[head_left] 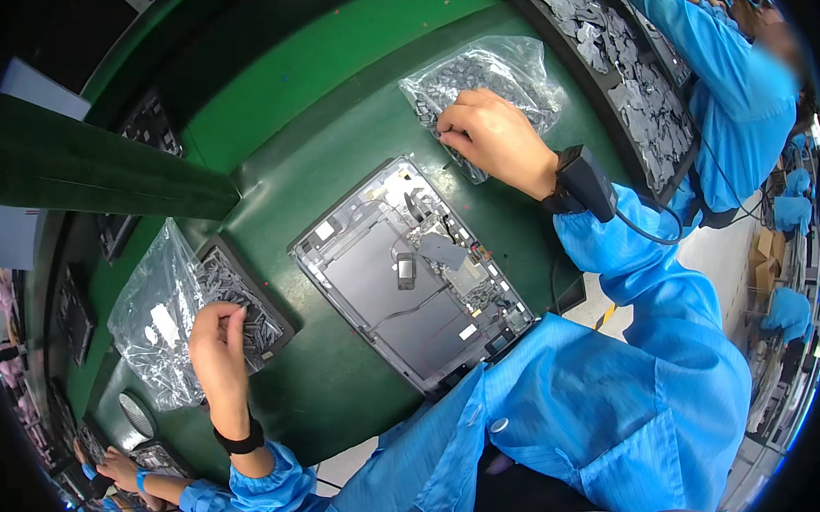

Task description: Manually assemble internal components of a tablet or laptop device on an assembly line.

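An opened laptop base (363,284) lies tilted on the green bench between my hands, its circuit board (467,273), cables and a small dark module (405,271) exposed. My right hand (498,138) is closed in a pinch at the near edge of a clear plastic bag (532,73) full of small dark parts. Whatever sits at its fingertips is too small to make out. On the left, my left hand (217,354) pinches above a dark tray (274,317) of small dark strips, beside another clear bag (144,312). Its fingers hide anything they hold.
A black tray (596,84) of grey cut pieces stands at the far right, near a co-worker's blue sleeve (694,19). A green beam (99,166) crosses the left side. Another person's hands (120,468) show at lower left. A cabled wrist device (587,184) is on my right wrist.
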Demonstrator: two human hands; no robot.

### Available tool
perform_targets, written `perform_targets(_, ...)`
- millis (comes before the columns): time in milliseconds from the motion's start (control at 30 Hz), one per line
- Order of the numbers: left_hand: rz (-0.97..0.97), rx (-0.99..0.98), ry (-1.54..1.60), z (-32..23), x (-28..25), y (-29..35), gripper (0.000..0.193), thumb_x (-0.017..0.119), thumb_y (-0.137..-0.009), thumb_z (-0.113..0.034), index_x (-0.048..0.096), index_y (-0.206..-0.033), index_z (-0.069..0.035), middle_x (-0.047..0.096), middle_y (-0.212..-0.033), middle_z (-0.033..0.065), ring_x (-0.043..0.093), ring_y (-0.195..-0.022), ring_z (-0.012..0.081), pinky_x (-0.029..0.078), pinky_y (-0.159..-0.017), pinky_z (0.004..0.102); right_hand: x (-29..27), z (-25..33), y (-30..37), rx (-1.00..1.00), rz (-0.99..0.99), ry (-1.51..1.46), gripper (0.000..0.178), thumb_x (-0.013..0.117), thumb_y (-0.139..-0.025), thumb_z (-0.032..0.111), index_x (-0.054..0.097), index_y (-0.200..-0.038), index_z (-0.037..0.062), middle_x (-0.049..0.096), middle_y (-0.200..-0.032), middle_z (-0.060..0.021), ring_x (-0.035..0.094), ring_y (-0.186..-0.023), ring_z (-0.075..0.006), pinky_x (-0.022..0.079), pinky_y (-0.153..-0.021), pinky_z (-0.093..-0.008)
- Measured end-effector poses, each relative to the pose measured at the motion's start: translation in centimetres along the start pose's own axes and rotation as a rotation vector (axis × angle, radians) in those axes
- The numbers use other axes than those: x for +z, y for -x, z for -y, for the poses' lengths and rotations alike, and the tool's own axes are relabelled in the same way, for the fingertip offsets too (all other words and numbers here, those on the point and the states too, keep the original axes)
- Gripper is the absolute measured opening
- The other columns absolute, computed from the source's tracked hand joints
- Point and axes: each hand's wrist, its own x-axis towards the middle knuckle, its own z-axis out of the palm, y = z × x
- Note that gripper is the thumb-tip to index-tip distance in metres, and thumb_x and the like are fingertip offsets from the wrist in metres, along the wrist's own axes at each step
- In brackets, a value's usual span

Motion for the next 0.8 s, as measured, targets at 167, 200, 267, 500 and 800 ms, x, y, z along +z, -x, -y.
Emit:
perform_targets(167, -0.105, -0.035, -0.073, 0.3, 0.4, 0.6, 0.007, 0.066, -0.088, -0.003, 0.065, -0.092, 0.002, 0.068, -0.085, 0.0128, 0.065, -0.071, 0.0237, 0.051, -0.066, 0.0324, 0.5, 0.3, 0.5, 0.007, -0.017, -0.035, 0.009, 0.07, -0.08, 0.014, 0.066, -0.084, 0.0069, 0.058, -0.084, -0.0088, 0.058, -0.088, -0.0303, 0.048, -0.078, -0.0405)
perform_targets(200, -0.16, -0.006, -0.069, 0.4, 0.8, 0.4, 0.009, 0.065, -0.088, -0.003, 0.066, -0.096, 0.001, 0.069, -0.088, 0.0136, 0.066, -0.075, 0.0248, 0.051, -0.069, 0.0328, 0.6, 0.3, 0.7, 0.024, -0.013, -0.041, 0.01, 0.07, -0.08, 0.014, 0.066, -0.085, 0.0068, 0.057, -0.084, -0.0089, 0.057, -0.088, -0.0304, 0.048, -0.078, -0.0406)
perform_targets(267, -0.213, 0.021, -0.06, 0.5, 1.3, 0.1, 0.012, 0.065, -0.088, -0.002, 0.067, -0.099, 0.001, 0.069, -0.092, 0.0144, 0.067, -0.079, 0.0258, 0.052, -0.073, 0.0332, 0.8, 0.5, 1.0, 0.031, -0.034, -0.028, 0.009, 0.07, -0.08, 0.014, 0.066, -0.085, 0.007, 0.057, -0.084, -0.0087, 0.057, -0.088, -0.0305, 0.048, -0.078, -0.0409)
perform_targets(500, -0.199, 0.069, -0.178, 0.1, 0.8, 0.8, 0.013, 0.062, -0.088, 0.001, 0.07, -0.098, 0.002, 0.07, -0.097, 0.0158, 0.067, -0.088, 0.0296, 0.051, -0.08, 0.0347, 1.3, 0.1, 0.8, 0.007, -0.1, -0.119, 0.008, 0.07, -0.078, 0.01, 0.067, -0.085, 0.0071, 0.056, -0.082, -0.0093, 0.058, -0.085, -0.0315, 0.05, -0.074, -0.0417)
perform_targets(800, -0.19, -0.166, 0.772, -3.9, 2.8, 2.7, 0.016, 0.063, -0.088, 0.003, 0.069, -0.103, 0.005, 0.07, -0.096, 0.0108, 0.065, -0.083, 0.0145, 0.052, -0.076, 0.0253, 0.1, 1.4, 0.9, 0.397, -0.091, -1.159, 0.009, 0.069, -0.087, 0.007, 0.068, -0.093, -0.0008, 0.07, -0.094, -0.008, 0.064, -0.074, -0.01, 0.051, -0.068, -0.0211)
